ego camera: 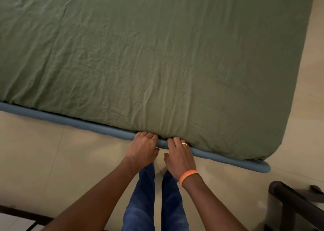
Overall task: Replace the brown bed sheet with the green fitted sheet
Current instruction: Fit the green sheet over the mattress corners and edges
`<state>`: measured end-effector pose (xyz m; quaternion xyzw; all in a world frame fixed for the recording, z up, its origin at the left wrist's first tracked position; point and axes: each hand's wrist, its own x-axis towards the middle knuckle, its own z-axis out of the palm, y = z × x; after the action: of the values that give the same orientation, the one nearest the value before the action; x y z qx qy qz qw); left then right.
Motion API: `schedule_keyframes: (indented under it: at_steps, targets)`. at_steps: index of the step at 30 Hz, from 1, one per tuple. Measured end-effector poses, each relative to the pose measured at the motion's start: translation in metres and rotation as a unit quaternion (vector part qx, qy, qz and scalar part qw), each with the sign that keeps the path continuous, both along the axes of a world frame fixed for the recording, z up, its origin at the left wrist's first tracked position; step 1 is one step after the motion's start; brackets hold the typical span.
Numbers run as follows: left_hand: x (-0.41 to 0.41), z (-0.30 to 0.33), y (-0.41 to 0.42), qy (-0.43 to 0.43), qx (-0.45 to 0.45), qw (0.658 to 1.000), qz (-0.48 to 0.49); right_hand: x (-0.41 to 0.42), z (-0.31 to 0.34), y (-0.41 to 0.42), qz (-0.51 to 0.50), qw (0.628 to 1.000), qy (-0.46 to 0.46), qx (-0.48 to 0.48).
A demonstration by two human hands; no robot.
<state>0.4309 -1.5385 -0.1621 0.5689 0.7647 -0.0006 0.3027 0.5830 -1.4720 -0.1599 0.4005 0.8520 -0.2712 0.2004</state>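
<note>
The green fitted sheet (157, 55) covers the whole mattress top, creased in many places, and wraps over the near edge and the right corner. My left hand (142, 147) and my right hand (179, 156) sit side by side at the near edge. Their fingertips are tucked under the sheet's hem, between the mattress and the blue bed frame (70, 120), so the fingertips are hidden. The right hand has a ring and an orange wristband. No brown sheet is in view.
Pale tiled floor (43, 152) lies between me and the bed and along its right side. A dark piece of furniture (294, 202) stands at the lower right. A dark edge runs along the lower left corner. My legs in blue jeans are below the hands.
</note>
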Motion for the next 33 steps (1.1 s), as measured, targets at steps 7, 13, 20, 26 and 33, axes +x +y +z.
schedule_keyframes:
  at_steps: [7, 13, 20, 26, 33]
  targets:
    - [0.019, 0.034, 0.004, 0.075, 0.032, 0.997, -0.003, 0.045, 0.022, -0.004, -0.033, 0.981, 0.158, 0.107]
    - [0.053, 0.022, 0.029, 0.030, 0.125, 0.987, -0.097, 0.119, 0.027, 0.032, -0.113, 0.974, 0.055, 0.189]
    - [0.080, 0.002, 0.045, 0.017, 0.013, 0.992, -0.123, 0.135, 0.010, 0.056, -0.108, 0.985, -0.070, 0.113]
    - [0.090, 0.018, 0.046, 0.059, 0.006, 0.991, -0.123, 0.132, 0.017, 0.041, -0.136, 0.985, -0.079, 0.077]
    - [0.079, 0.066, 0.055, 0.013, -0.022, 0.985, -0.173, 0.152, 0.081, 0.038, -0.165, 0.977, -0.110, -0.079]
